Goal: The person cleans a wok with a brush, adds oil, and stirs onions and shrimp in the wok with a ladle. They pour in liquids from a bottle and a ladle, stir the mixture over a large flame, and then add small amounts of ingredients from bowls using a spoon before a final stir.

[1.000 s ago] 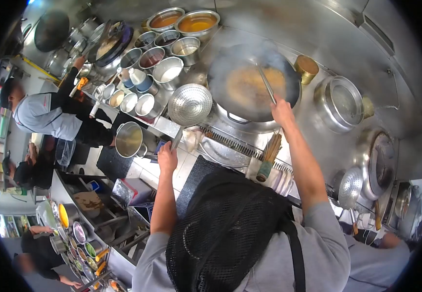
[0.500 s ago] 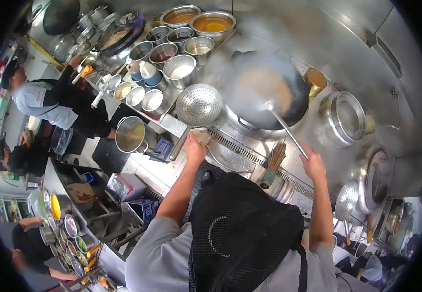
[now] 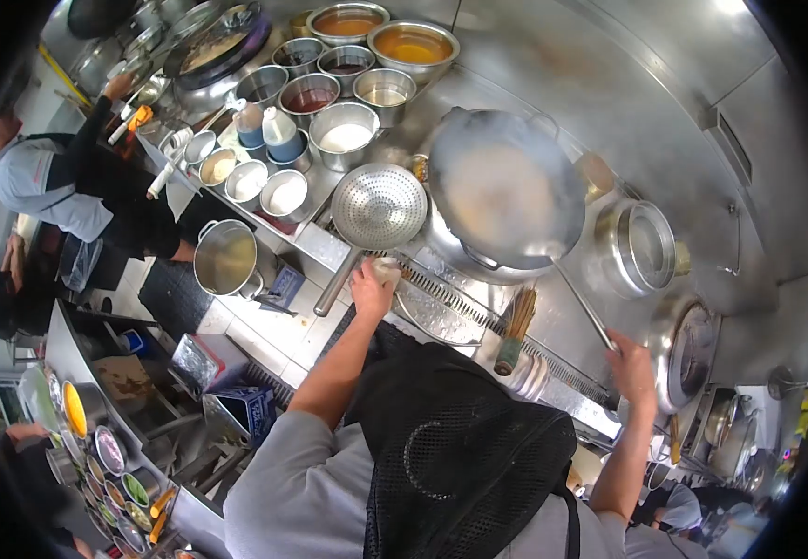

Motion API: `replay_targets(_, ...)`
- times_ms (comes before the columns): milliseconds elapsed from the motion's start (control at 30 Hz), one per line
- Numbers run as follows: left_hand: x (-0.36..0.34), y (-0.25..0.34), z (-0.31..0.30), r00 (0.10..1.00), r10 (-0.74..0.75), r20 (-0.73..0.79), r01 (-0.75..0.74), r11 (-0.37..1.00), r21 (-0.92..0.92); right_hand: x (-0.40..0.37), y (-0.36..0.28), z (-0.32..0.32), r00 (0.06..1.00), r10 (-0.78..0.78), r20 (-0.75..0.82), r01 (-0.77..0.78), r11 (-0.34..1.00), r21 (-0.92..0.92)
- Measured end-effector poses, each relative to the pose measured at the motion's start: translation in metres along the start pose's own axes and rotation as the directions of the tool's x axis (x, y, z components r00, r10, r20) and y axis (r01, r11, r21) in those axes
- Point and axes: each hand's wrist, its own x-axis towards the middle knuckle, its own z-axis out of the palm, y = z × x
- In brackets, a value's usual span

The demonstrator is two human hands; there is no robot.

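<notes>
My left hand [image 3: 372, 291] is closed on a folded whitish cloth [image 3: 386, 271] at the stove's front edge, beside the handle of a large perforated strainer [image 3: 380, 207]. Over on the right, my right hand [image 3: 631, 369] grips the end of a long metal ladle [image 3: 584, 306]. The ladle's head is at the near right rim of a big dark wok [image 3: 467, 168], where haze blurs it. Steam covers the brownish contents of the wok, so I cannot make them out. A bamboo brush [image 3: 517, 326] stands between my hands.
Steel bowls of orange liquid [image 3: 413, 47] and several seasoning pots [image 3: 342, 135] stand back left. A stockpot [image 3: 227, 258] is at the left. Right of the wok sit a round steel pot [image 3: 641, 244] and a lidded one [image 3: 685, 354]. A co-worker [image 3: 54, 186] stands far left.
My right hand has moved down and right, drawing the ladle from inside the wok to its near right rim. My left hand keeps the cloth. The view has shifted somewhat.
</notes>
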Motion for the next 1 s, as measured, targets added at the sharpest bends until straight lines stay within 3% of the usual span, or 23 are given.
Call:
replay_targets(67,-0.001,0.012,-0.010,0.990,-0.089,0.108,0.092,0.995,-0.031,0.016,0.000,0.036,0.990,0.128,0.067,-0.131,0.991,0.035)
replay_targets(100,0.002,0.012,-0.012,0.991,-0.093,0.098,0.097,0.994,-0.042,0.027,0.009,0.065,0.998,0.069,0.010,-0.070,0.997,0.044)
replay_targets(133,0.005,0.010,-0.014,0.972,-0.178,0.151,0.202,0.966,-0.161,0.038,0.018,0.089,0.999,0.010,-0.046,-0.008,0.999,0.049)
replay_targets(167,0.006,0.009,-0.016,0.944,-0.252,0.215,0.306,0.912,-0.272,0.049,0.011,0.100,0.998,0.051,-0.022,-0.050,0.996,0.068)
replay_targets(200,0.005,0.014,-0.026,0.945,-0.255,0.206,0.308,0.908,-0.286,0.060,0.001,0.110,0.996,0.091,0.002,-0.091,0.992,0.086)
replay_targets(267,0.002,0.027,-0.053,0.907,-0.289,0.307,0.402,0.816,-0.416,0.090,0.001,0.140,0.992,0.037,-0.122,-0.016,0.986,0.167)
replay_targets(333,-0.005,0.019,-0.057,0.909,-0.261,0.326,0.398,0.777,-0.488,0.132,0.017,0.162,0.992,-0.003,-0.123,0.033,0.969,0.246)
replay_targets(400,-0.012,0.010,-0.059,0.859,-0.130,0.495,0.492,0.475,-0.729,0.150,-0.013,0.145,0.988,0.156,-0.003,-0.116,0.751,0.649)
replay_targets(433,-0.019,0.025,-0.078,0.858,-0.061,0.511,0.503,0.307,-0.808,0.159,-0.024,0.139,0.987,0.158,-0.008,-0.115,0.749,0.652)
replay_targets(467,-0.026,0.031,-0.092,0.857,-0.054,0.513,0.503,0.312,-0.806,0.167,-0.033,0.134,0.989,0.142,-0.032,-0.076,0.691,0.718)
replay_targets(500,-0.032,0.032,-0.103,0.853,-0.044,0.520,0.515,0.223,-0.828,0.177,-0.042,0.130,0.990,0.129,-0.058,-0.036,0.629,0.777)
replay_targets(533,-0.038,0.034,-0.114,0.850,-0.031,0.527,0.526,0.132,-0.840,0.191,-0.052,0.129,0.986,0.136,-0.094,-0.012,0.627,0.779)
replay_targets(567,-0.040,0.040,-0.126,0.841,-0.007,0.542,0.537,0.144,-0.831,0.206,-0.052,0.129,0.978,0.161,-0.135,0.005,0.621,0.784)
replay_targets(600,-0.045,0.042,-0.141,0.836,-0.010,0.548,0.548,0.022,-0.836,0.240,-0.022,0.157,0.941,0.034,-0.336,0.141,0.865,0.482)
replay_targets(633,-0.047,0.042,-0.151,0.831,-0.014,0.557,0.553,-0.100,-0.827,0.238,-0.037,0.142,0.959,0.038,-0.282,0.072,0.927,0.369)
replay_targets(667,-0.049,0.040,-0.155,0.824,-0.003,0.567,0.564,-0.091,-0.820,0.233,-0.049,0.136,0.957,0.056,-0.285,0.057,0.926,0.374)
replay_targets(733,-0.049,0.036,-0.160,0.818,0.009,0.575,0.560,-0.243,-0.792,0.223,-0.067,0.128,0.982,0.059,-0.180,-0.014,0.971,0.240)
replay_targets(867,-0.046,0.038,-0.163,0.814,0.074,0.577,0.572,-0.278,-0.771,0.173,-0.078,0.122,0.996,0.089,-0.027,-0.078,0.958,0.275)
replay_targets(933,-0.041,0.037,-0.156,0.797,0.119,0.592,0.600,-0.260,-0.756,0.152,-0.056,0.135,0.999,-0.046,0.018,0.040,0.972,0.231)
replay_targets(967,-0.038,0.039,-0.154,0.789,0.157,0.593,0.613,-0.251,-0.749,0.142,-0.041,0.145,0.995,-0.095,-0.018,0.096,0.945,0.312)
replay_targets(1000,-0.036,0.044,-0.152,0.782,0.160,0.602,0.622,-0.245,-0.744,0.132,-0.025,0.151,0.996,-0.083,-0.016,0.084,0.945,0.316)
